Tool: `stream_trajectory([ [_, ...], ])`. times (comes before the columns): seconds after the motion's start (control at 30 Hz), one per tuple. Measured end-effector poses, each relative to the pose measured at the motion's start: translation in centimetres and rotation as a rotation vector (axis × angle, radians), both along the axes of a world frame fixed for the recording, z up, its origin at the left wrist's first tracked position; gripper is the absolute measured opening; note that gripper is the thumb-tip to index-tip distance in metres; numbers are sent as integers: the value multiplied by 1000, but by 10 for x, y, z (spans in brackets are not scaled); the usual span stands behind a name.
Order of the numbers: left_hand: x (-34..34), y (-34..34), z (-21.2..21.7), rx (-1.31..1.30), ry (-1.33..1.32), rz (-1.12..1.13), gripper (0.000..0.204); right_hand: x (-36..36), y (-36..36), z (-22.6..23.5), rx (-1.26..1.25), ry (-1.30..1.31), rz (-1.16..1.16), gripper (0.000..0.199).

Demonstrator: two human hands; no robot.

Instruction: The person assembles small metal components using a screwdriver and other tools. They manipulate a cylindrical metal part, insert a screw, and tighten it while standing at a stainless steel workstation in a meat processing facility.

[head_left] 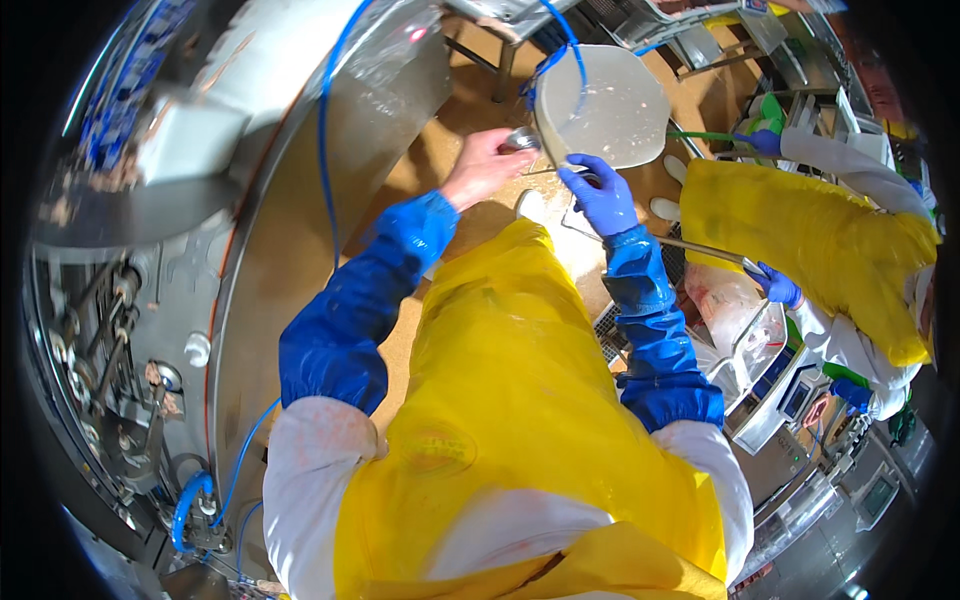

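Apron (515,350) nearest, L hand (478,168) curled on metal pc (521,139) beside tub (625,120), R hand (605,200) pinching tub's rim.

Left fisheye of head-worn pair faces down: yellow apron (500,350) close, left hand (483,166), right hand (606,200) beyond, floor (428,150) farthest.

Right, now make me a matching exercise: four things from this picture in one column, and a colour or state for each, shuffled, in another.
Things:
1. Left hand
2. Right hand
3. Wearer's apron
4. Plastic piece

Colours and states:
A. yellow
B. gloved
C. whitish
D. bare, its fingers on a small metal piece

Pairs: 1-D, 2-B, 3-A, 4-C.
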State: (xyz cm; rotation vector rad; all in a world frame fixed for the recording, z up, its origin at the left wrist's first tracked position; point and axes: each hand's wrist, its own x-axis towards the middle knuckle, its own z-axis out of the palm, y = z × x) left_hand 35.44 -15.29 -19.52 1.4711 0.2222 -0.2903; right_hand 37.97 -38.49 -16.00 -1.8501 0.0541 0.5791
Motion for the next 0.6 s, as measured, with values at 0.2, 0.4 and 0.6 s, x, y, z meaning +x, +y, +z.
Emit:
stream_trajectory([
  [0.2, 120, -102, -121, 786, -180, -252, 41, 54, -74, -61, -48, 180, -122, 33],
  [0.4, 142, -121, -136, -101, 219, 76, 65, 108, -85, -100, -19, 307, -159, 37],
  [0.6, 76, -45, 27, -516, 192, 84, 54, 95, -41, -38, 537, 265, -32, 35],
])
